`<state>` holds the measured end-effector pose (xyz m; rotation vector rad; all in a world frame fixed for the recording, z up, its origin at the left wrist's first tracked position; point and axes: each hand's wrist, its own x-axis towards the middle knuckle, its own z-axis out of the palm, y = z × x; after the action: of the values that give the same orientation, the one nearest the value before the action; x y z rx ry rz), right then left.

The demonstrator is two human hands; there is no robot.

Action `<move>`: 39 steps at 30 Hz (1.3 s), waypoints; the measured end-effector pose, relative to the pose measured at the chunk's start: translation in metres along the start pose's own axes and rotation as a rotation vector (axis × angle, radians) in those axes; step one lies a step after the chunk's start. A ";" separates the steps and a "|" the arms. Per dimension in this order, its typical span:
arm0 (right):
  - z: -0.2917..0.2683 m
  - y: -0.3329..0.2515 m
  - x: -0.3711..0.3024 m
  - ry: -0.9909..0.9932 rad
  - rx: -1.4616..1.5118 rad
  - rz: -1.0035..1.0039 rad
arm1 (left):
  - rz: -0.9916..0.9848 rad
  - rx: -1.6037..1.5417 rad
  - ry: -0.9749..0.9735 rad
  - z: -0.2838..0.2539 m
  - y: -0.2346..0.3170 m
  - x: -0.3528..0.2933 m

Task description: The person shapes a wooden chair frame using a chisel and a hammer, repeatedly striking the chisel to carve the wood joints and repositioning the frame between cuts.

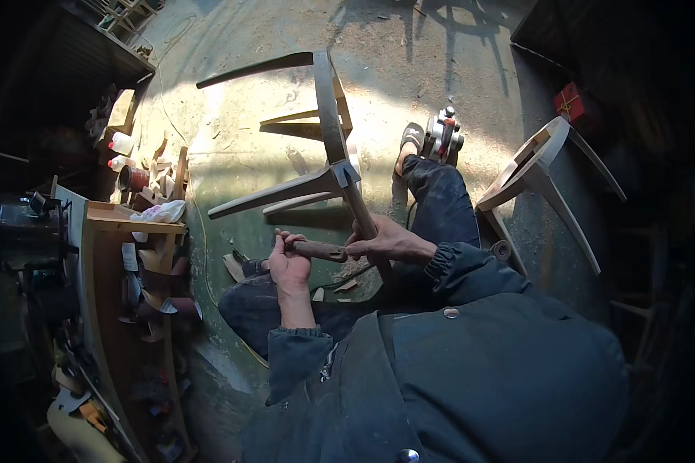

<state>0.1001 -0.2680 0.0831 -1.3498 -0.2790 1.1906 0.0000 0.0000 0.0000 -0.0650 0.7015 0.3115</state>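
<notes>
1. The setting is a rough workshop with a dusty grey-green concrete floor (pixel 232 147), strewn with sawdust and offcuts and lit by a patch of sun ahead of the hands.
2. The work in hand is an unfinished pale wooden chair frame (pixel 326 154), lying tipped on the floor; its near leg slants down toward the person's lap, which brings that leg within reach of both hands.
3. The right hand (pixel 386 241) is closed around that slanting leg, seemingly to steady it, and its fingers also meet the far end of the tool.
4. The left hand (pixel 287 258) is wrapped tight around the near end of a short, dark brown, rough-looking tool (pixel 320 250) held crosswise against the leg; whether it is a rasp or a file I cannot tell.
5. The frame's wood looks bare and smooth, with tapering curved legs and a thin curved rail.
6. Just beyond the right hand, past the person's sandalled foot, stands a grey and red power tool (pixel 443 133).
7. Further right of the right hand lies a second bare wooden chair frame (pixel 537 166) on its side.
8. Left of the left hand stands a cluttered wooden workbench (pixel 108 255) with sanding rolls, and white bottles (pixel 120 144) sit beyond it.
</notes>
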 end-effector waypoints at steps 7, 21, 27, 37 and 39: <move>-0.022 -0.005 -0.021 0.096 0.101 -0.203 | 0.321 0.388 0.073 0.039 -0.089 -0.017; -0.089 0.027 0.000 0.473 0.653 -0.272 | -0.269 0.844 -1.515 0.205 -0.175 -0.224; -0.089 0.030 -0.005 0.427 0.623 -0.240 | 0.029 0.398 -1.709 0.191 -0.214 -0.220; -0.080 0.024 0.001 0.413 0.629 -0.212 | -0.031 0.611 -1.394 0.199 -0.175 -0.242; -0.082 0.027 0.005 0.409 0.581 -0.201 | 0.000 0.619 -1.312 0.201 -0.165 -0.244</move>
<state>0.1506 -0.3185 0.0345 -0.9884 0.2113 0.7229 -0.0004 -0.1879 0.3029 0.6809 -0.5301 0.0739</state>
